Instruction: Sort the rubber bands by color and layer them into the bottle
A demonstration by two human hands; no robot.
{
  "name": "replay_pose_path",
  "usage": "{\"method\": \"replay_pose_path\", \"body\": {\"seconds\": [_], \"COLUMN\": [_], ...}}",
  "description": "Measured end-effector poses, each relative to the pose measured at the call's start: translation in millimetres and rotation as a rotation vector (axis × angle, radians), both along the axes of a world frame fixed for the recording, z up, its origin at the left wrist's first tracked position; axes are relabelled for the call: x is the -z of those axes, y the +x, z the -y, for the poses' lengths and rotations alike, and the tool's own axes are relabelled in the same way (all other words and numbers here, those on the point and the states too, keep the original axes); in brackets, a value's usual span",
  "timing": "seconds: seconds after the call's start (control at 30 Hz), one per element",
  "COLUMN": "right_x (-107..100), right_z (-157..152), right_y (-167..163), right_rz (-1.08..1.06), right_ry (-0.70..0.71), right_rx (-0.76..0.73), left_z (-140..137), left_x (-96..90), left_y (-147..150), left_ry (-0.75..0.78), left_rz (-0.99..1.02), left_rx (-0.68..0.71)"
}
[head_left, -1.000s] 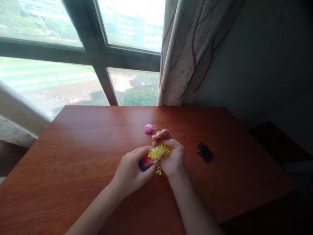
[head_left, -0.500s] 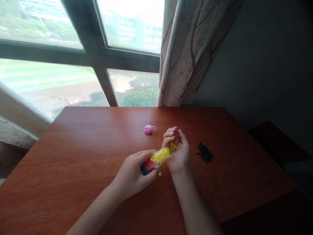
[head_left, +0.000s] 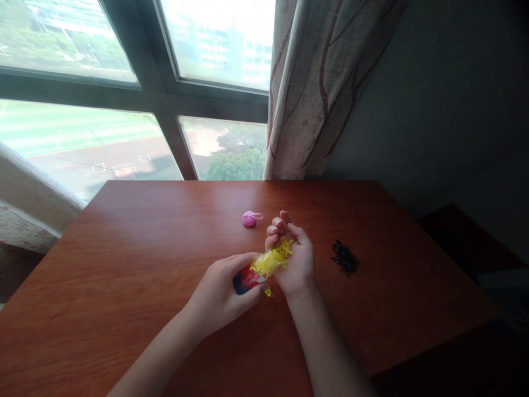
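My left hand (head_left: 223, 292) is closed around a small see-through container (head_left: 250, 278) tilted toward the right. Dark blue and red contents show low in it, and yellow rubber bands (head_left: 266, 263) bulge from its mouth. Palm up, my right hand (head_left: 295, 259) is cupped against that mouth with its fingers curled. Some yellow bands lie in its palm, running together with those at the mouth. A stray yellow band (head_left: 268, 291) shows just below the container, beside my left fingertips.
A pink round lid with a loop (head_left: 249, 219) lies on the brown wooden table (head_left: 144, 248) beyond my hands. To their right is a small pile of black bands (head_left: 345, 257). A window (head_left: 223, 149) and a patterned curtain (head_left: 308, 110) stand behind the table.
My right hand has shifted slightly left, closer to the container's mouth. More yellow bands now sit between the mouth and the palm. The lid and black pile stay in place.
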State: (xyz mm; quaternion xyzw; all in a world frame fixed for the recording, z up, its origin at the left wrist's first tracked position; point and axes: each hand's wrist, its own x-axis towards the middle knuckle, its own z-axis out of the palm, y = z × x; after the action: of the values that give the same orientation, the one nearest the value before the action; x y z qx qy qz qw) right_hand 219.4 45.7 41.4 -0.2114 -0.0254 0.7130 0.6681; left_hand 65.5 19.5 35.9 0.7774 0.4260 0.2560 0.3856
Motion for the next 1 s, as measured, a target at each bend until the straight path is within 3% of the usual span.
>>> {"method": "replay_pose_path", "body": {"seconds": [0.27,0.57,0.73,1.0], "right_x": [0,5,5,-1], "right_z": [7,8,8,7], "right_y": [-7,-16,-14,-4], "right_rz": [0.235,0.328,0.357,0.341], "right_ry": [0.220,0.364,0.380,0.245], "right_rx": [0.059,-0.026,-0.079,-0.008], "left_z": [1,3,2,1], "left_x": [-3.1,0.5,1.9,-2.9], "left_y": [0,0,1,3], "left_ry": [0.006,0.084,0.085,0.034], "left_rz": [-0.023,-0.009,-0.025,-0.018], "left_rx": [-0.024,-0.086,-0.095,-0.046]}}
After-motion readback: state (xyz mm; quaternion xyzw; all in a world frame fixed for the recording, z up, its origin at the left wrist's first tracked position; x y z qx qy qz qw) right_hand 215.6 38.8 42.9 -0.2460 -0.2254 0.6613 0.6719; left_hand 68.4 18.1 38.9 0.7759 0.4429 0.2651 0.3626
